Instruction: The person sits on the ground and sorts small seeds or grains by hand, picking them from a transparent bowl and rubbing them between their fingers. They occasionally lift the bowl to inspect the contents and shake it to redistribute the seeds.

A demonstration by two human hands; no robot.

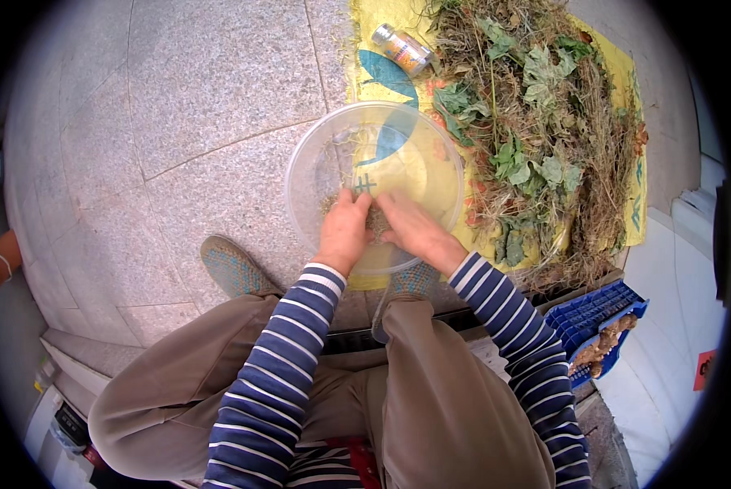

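A round clear plastic tub (429, 244) stands before me, partly over a yellow woven sack (622, 67). Small brown plant bits (377, 223) lie in the tub, beneath and between my hands. My left hand (346, 227) is at the bits with its fingers pointing down into the tub. Close beside it on the right, my right hand (415, 227) is slightly blurred, its fingers angled toward the left hand. The fingertips of both hands are partly hidden, so whether they hold any of the bits cannot be seen.
Dried plant stalks with wilted green leaves (542, 134) are heaped on the sack at the right. A capped jar (403, 50) lies on its side beyond the tub. At lower right sits a blue plastic crate (591, 318) with brown knobbly pieces (607, 345). Stone paving (218, 110) spans the left.
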